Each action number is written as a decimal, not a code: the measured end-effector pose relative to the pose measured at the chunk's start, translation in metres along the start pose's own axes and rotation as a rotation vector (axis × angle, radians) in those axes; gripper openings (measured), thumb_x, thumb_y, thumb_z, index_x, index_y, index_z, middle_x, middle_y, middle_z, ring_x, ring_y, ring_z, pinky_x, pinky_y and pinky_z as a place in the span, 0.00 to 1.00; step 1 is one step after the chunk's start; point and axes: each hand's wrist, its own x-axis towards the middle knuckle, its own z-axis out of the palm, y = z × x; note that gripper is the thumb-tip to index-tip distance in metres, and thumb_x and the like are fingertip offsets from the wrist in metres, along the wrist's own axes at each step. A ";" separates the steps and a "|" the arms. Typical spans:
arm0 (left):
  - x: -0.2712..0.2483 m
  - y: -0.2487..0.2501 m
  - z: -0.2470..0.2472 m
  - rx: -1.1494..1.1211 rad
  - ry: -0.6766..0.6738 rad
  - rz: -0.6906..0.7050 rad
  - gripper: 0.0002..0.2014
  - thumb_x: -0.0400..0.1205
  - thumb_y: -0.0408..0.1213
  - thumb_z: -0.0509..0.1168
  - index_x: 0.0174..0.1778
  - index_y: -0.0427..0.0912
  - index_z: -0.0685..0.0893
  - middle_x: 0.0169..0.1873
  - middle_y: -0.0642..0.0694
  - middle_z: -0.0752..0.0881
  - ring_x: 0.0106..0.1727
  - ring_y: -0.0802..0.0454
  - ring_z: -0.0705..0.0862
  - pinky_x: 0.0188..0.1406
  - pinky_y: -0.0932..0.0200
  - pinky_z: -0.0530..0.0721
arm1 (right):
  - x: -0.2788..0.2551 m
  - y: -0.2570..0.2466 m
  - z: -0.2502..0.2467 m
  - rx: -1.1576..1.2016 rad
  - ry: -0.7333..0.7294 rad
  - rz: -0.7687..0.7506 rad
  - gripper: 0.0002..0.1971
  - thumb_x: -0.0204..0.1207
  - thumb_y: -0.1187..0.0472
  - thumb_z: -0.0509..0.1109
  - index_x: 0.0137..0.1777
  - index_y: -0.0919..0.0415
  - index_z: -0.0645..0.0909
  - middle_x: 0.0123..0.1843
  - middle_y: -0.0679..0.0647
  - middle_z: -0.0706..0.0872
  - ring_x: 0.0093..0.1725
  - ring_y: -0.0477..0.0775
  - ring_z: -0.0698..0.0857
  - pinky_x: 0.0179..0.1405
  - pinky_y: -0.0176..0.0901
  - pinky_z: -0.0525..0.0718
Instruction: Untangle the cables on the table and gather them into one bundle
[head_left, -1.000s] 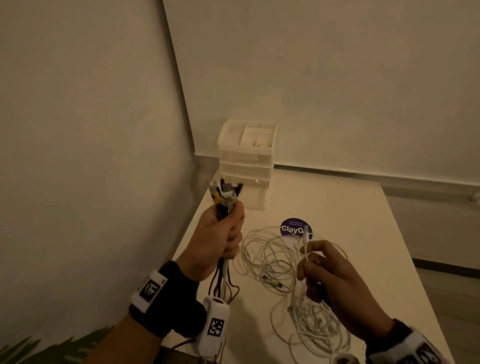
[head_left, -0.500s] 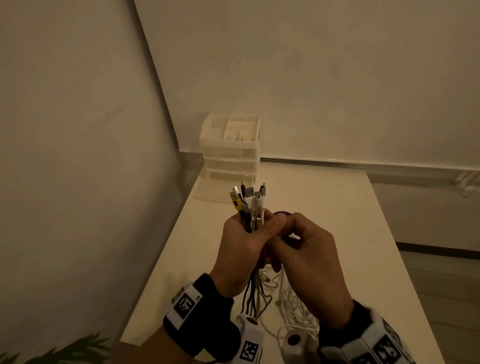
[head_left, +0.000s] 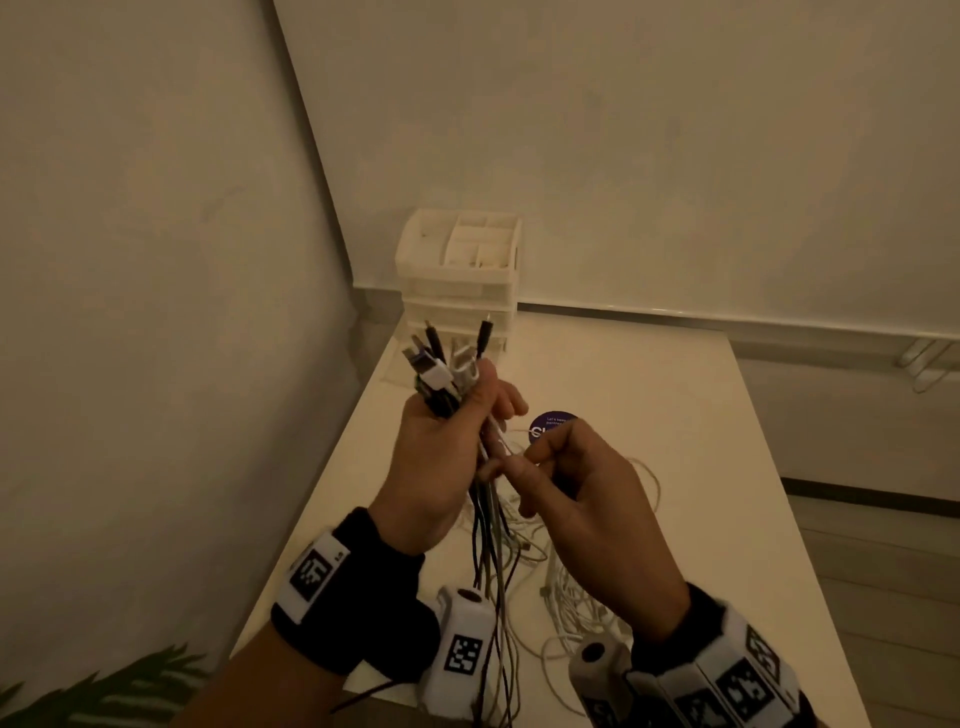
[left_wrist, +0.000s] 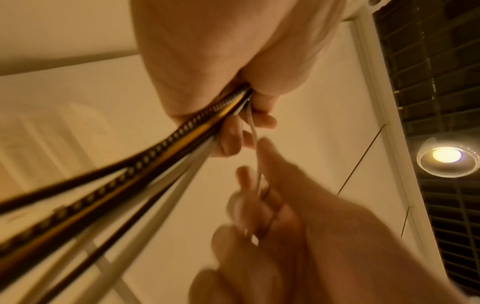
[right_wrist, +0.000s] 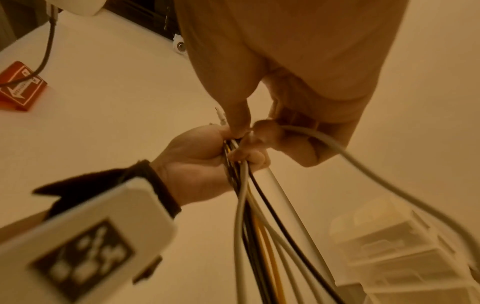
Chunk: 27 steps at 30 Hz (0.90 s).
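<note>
My left hand (head_left: 447, 441) is raised above the white table (head_left: 649, 395) and grips a bundle of black, white and yellow cables (head_left: 441, 374), plugs pointing up and the strands hanging down (head_left: 491, 561). My right hand (head_left: 566, 483) sits just right of it and holds a thin white cable (right_wrist: 337, 152) that runs up into the left fist. The left wrist view shows that cable (left_wrist: 253, 131) between the right fingers (left_wrist: 249, 181). A loose pile of white cables (head_left: 571, 597) lies on the table under the hands.
A white drawer organiser (head_left: 460, 275) stands at the table's far left corner against the wall. A round purple sticker (head_left: 548, 423) lies on the table behind my right hand. A green plant leaf (head_left: 119, 680) shows at the lower left.
My right hand brought a white cable from the pile up to the left hand's bundle, then slid down a little along it. The left hand kept its grip.
</note>
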 end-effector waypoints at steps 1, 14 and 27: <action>0.002 0.004 -0.003 -0.040 -0.010 0.010 0.18 0.80 0.51 0.60 0.28 0.43 0.79 0.30 0.40 0.81 0.25 0.49 0.71 0.22 0.57 0.69 | -0.001 0.003 0.000 -0.022 -0.035 -0.031 0.08 0.79 0.50 0.70 0.44 0.54 0.79 0.32 0.52 0.86 0.31 0.50 0.85 0.36 0.55 0.85; 0.010 0.040 -0.047 -0.192 0.089 0.057 0.20 0.85 0.50 0.57 0.31 0.42 0.72 0.20 0.50 0.60 0.19 0.57 0.58 0.18 0.62 0.59 | -0.001 0.038 -0.002 -0.101 -0.318 -0.114 0.12 0.82 0.52 0.61 0.49 0.51 0.87 0.31 0.45 0.83 0.33 0.46 0.83 0.35 0.36 0.78; -0.017 0.002 -0.038 0.842 -0.299 0.083 0.14 0.74 0.53 0.70 0.41 0.46 0.91 0.33 0.49 0.90 0.36 0.52 0.87 0.39 0.48 0.85 | 0.005 0.034 -0.016 -0.230 -0.269 -0.028 0.13 0.83 0.58 0.66 0.37 0.54 0.84 0.23 0.44 0.77 0.23 0.43 0.73 0.27 0.32 0.68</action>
